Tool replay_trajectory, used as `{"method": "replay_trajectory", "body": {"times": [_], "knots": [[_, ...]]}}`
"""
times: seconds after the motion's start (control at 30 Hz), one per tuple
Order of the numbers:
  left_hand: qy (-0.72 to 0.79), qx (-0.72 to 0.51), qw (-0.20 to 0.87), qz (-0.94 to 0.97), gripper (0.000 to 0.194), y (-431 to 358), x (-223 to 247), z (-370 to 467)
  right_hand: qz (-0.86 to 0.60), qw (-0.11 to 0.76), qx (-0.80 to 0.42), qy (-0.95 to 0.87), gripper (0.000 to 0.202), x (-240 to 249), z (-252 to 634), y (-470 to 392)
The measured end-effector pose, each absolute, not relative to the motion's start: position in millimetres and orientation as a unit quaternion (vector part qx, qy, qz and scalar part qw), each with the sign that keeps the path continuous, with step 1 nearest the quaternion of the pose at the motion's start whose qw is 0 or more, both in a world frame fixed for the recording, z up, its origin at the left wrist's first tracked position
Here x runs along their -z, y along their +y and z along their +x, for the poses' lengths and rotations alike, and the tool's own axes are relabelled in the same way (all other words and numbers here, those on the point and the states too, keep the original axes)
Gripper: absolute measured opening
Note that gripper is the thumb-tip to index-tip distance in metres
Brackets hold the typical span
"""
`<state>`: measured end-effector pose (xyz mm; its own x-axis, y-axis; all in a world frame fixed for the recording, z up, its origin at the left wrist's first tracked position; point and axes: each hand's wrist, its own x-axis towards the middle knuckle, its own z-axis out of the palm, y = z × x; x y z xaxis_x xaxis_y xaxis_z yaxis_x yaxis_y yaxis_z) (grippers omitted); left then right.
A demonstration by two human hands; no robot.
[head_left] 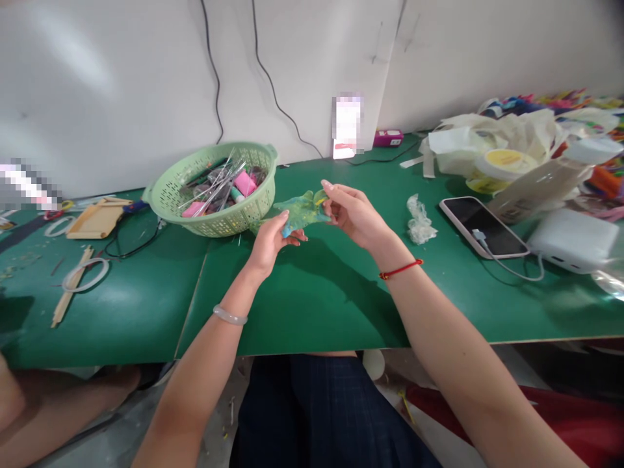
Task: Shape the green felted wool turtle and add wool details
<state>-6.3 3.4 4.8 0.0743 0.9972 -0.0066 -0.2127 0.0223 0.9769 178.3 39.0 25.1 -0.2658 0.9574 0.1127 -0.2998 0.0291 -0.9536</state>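
A blue-green, leaf-like piece of thin material [303, 212] is stretched between my two hands, above the green table. My left hand [273, 240] pinches its lower left edge between thumb and fingers. On the other side, my right hand [351, 213] is closed on its right end, near a yellowish part, with thumb and index finger close together. Just behind my left hand stands a light green plastic basket [214, 224] with pink pieces, thin metal rods and dark bundles in it.
On the green table [312, 305], crumpled clear plastic [420, 221], a phone [482, 226] with a cable and a white box [575, 239] lie at right. A white ring [86, 289] and wooden tray [97, 219] are left. A person's leg shows lower left.
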Motion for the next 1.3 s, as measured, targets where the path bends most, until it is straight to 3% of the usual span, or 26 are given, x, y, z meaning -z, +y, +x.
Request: {"method": "replay_trajectory", "body": {"times": [0.5,0.73,0.83,1.3], "knots": [[0.420,-0.522,0.576,0.469,0.032,2,-4,-6,-0.318,0.519,-0.591,-0.530,0.064,-18,177,43],[0.414,-0.538,0.573,0.460,0.028,3,-4,-7,-0.354,0.567,-0.509,-0.543,0.059,-25,188,44],[0.415,-0.540,0.567,0.463,0.030,3,-4,-7,-0.339,0.549,-0.491,-0.585,0.055,-30,201,46],[0.387,-0.525,0.553,0.519,0.039,0,-6,-8,-0.293,0.517,-0.543,-0.593,0.050,-33,208,46]]}}
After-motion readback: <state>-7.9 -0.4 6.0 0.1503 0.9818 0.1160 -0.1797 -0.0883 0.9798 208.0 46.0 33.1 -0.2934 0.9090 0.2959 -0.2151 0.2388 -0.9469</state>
